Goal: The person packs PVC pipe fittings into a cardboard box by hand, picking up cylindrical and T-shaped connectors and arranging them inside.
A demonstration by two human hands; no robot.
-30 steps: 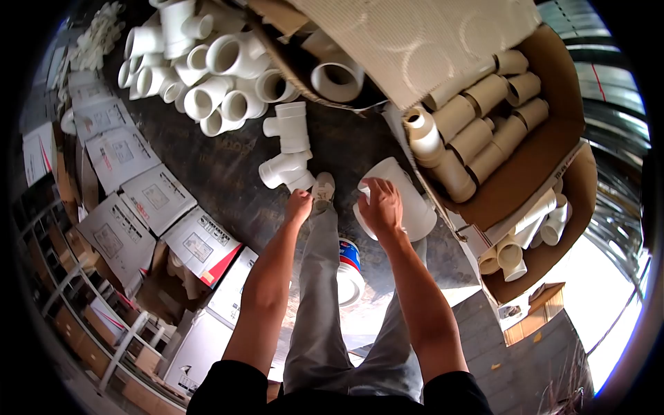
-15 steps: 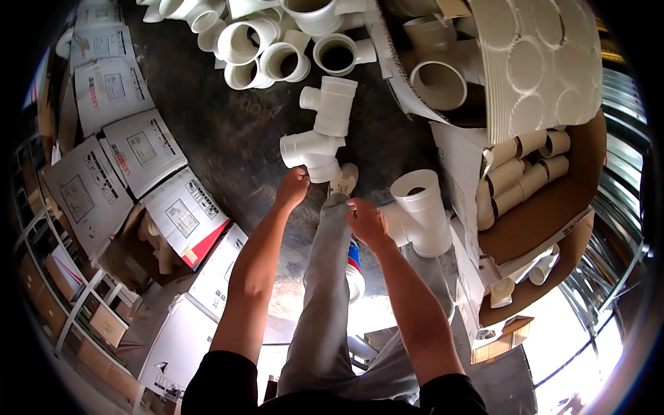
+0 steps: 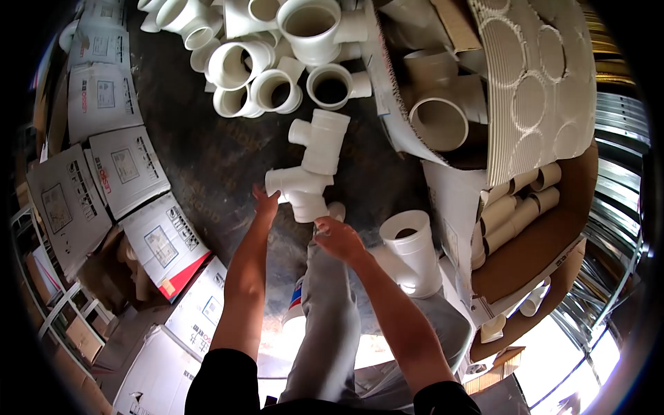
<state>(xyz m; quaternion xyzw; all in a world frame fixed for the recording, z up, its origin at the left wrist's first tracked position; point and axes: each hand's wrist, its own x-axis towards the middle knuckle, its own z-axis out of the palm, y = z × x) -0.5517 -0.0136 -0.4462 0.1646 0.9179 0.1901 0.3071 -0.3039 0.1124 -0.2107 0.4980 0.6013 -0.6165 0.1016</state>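
Observation:
A white plastic pipe tee (image 3: 299,190) lies on the dark floor in front of me, its lower end close to my shoe (image 3: 337,210). My left hand (image 3: 265,202) is at the tee's left opening, fingers apart. At the lower right end of the same tee is my right hand (image 3: 339,238), its fingers loosely bent and nothing visible in them; whether they touch the tee is unclear. A second white tee (image 3: 326,142) lies just beyond the first, end against it. Beside my right forearm stands a larger white tee (image 3: 413,256).
Several white pipe fittings (image 3: 277,90) are piled at the far side. Open cardboard boxes (image 3: 532,242) with more fittings line the right. Printed cartons (image 3: 128,166) are stacked on the left. A blue, red and white can (image 3: 295,308) stands by my leg.
My view has tilted, so the scene sits lower. My left hand has moved from the tee's lower end to its left opening and spread its fingers. The right hand has come nearer the tee.

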